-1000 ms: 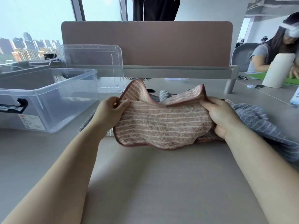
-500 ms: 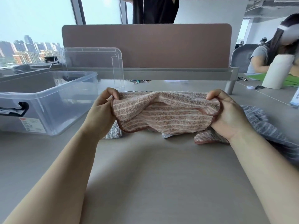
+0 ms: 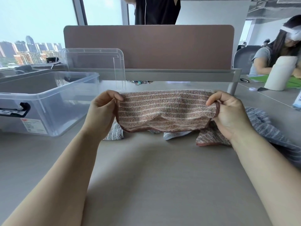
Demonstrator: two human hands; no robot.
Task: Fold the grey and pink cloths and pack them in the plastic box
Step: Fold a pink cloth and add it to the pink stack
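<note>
Left hand [image 3: 101, 111] & right hand [image 3: 228, 113], held apart, each pinch an end of a pink cloth [image 3: 166, 111] doubled over above the desk [image 3: 162, 176], mid-fold; next prob. halve it again, then pack in the plastic box [image 3: 48, 101] at left w/ grey cloth [image 3: 267, 128].

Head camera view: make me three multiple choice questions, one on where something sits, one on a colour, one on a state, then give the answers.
1. Where is the plastic box?
A. On the desk, left of the left hand
B. Right of the right hand
C. On a chair

2. What colour is the cloth held up by both hands?
A. Green
B. Pink with pale stripes
C. Plain white

3. How is the box?
A. Lidded
B. Tipped over
C. Open on top

Answers: 1 A, it stands left of that hand. 2 B, pink stripes run across to the right hand. 3 C, its lid stands apart behind it.
</note>
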